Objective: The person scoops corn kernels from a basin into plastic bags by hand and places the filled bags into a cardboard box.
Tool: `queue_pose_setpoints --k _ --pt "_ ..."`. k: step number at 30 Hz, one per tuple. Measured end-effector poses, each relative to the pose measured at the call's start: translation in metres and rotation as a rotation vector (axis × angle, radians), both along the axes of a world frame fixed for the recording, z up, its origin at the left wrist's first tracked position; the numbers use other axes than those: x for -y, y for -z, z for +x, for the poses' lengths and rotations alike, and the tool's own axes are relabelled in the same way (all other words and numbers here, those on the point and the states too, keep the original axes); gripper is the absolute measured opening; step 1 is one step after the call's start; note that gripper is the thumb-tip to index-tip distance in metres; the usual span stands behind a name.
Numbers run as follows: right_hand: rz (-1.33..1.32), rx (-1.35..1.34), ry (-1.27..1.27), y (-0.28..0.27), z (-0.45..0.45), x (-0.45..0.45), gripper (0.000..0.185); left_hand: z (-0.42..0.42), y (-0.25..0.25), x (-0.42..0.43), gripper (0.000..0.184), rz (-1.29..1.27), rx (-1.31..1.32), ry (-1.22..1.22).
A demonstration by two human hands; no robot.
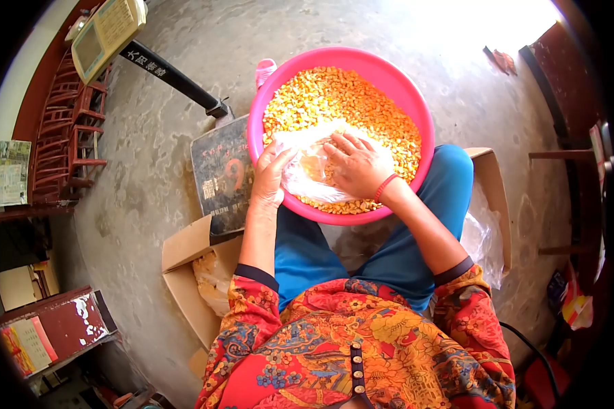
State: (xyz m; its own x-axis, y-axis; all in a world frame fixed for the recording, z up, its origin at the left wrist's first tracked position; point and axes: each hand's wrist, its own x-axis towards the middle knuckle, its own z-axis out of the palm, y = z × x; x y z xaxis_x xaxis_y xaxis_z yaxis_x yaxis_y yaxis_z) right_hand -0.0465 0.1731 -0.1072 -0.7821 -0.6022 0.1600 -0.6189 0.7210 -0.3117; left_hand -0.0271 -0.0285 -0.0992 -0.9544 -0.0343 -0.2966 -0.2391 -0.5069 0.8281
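Observation:
A pink basin (pixel 426 116) full of yellow corn kernels (pixel 341 95) rests at my knees. Over the kernels, on the near side, lies a clear plastic bag (pixel 297 180) with some kernels showing in it. My left hand (pixel 271 176) pinches the bag's left edge between thumb and fingers, at the basin's rim. Lying across the bag's right side is my right hand (pixel 361 167), palm down with the fingers apart. Its fingertips are at the kernels in the bag's mouth, and the palm side is hidden.
A platform scale (pixel 211 160) stands left of the basin, its display (pixel 106 37) on a black post. Cardboard boxes flank my legs, the left box (pixel 184 249) and the right box (pixel 492 170) both holding plastic bags. Wooden chairs (pixel 68 129) line the left wall.

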Motion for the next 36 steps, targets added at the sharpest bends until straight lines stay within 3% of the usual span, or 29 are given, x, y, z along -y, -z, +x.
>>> queue_pose_setpoints --k 2,3,5,6,9,10,12,15,17,19,27,29,30,31,33,36 --pt "-0.196 0.246 -0.111 -0.009 -0.013 -0.006 0.047 -0.001 0.002 -0.006 0.023 -0.057 -0.013 -0.043" --pt "-0.359 0.223 -0.111 -0.024 -0.017 -0.008 0.033 -0.002 0.005 -0.008 0.023 -0.058 -0.013 -0.044" --pt "-0.553 0.461 0.033 -0.046 -0.033 -0.010 0.020 -0.003 0.015 -0.008 0.022 -0.104 0.013 -0.077" --pt "-0.625 0.250 0.034 -0.049 -0.044 -0.010 0.013 -0.002 0.017 -0.007 0.022 -0.105 0.014 -0.077" --pt "-0.483 0.225 0.143 -0.041 -0.086 -0.021 0.019 0.001 0.021 -0.005 0.021 -0.233 0.057 0.028" --pt "-0.487 0.222 0.143 -0.029 -0.101 -0.025 0.019 0.001 0.022 -0.006 0.021 -0.260 0.019 0.040" --pt "-0.174 0.071 0.254 0.010 -0.120 -0.028 0.028 0.001 0.020 -0.007 0.021 -0.286 0.004 0.069" --pt "-0.074 -0.016 0.279 0.047 -0.120 -0.026 0.037 0.000 0.025 -0.007 0.021 -0.306 0.009 0.039" --pt "-0.147 -0.065 0.236 0.070 -0.122 -0.025 0.035 0.001 0.010 -0.012 0.024 -0.273 0.048 0.037" --pt "-0.119 0.094 0.204 0.062 -0.119 -0.022 0.032 0.003 0.005 -0.016 0.026 -0.220 -0.047 -0.021" --pt "-0.175 0.211 0.229 0.068 -0.124 -0.023 0.029 0.004 0.015 -0.013 0.027 -0.331 -0.019 -0.011" --pt "-0.710 0.432 0.420 0.075 -0.131 -0.023 0.028 0.002 0.018 -0.016 0.027 -0.299 -0.040 -0.050" --pt "-0.864 0.846 0.513 0.034 -0.124 -0.023 0.027 0.001 0.020 -0.016 0.026 -0.284 -0.057 -0.065" --pt "-0.864 0.847 0.511 0.015 -0.121 -0.023 0.027 0.000 0.021 -0.016 0.026 -0.268 -0.073 -0.082" --pt "-1.302 1.180 0.312 -0.011 -0.115 -0.020 0.023 -0.001 0.021 -0.016 0.022 -0.333 -0.063 -0.083" --pt "-1.248 1.236 0.152 -0.046 -0.087 -0.005 0.021 -0.001 0.019 -0.020 0.020 -0.397 -0.042 -0.097"
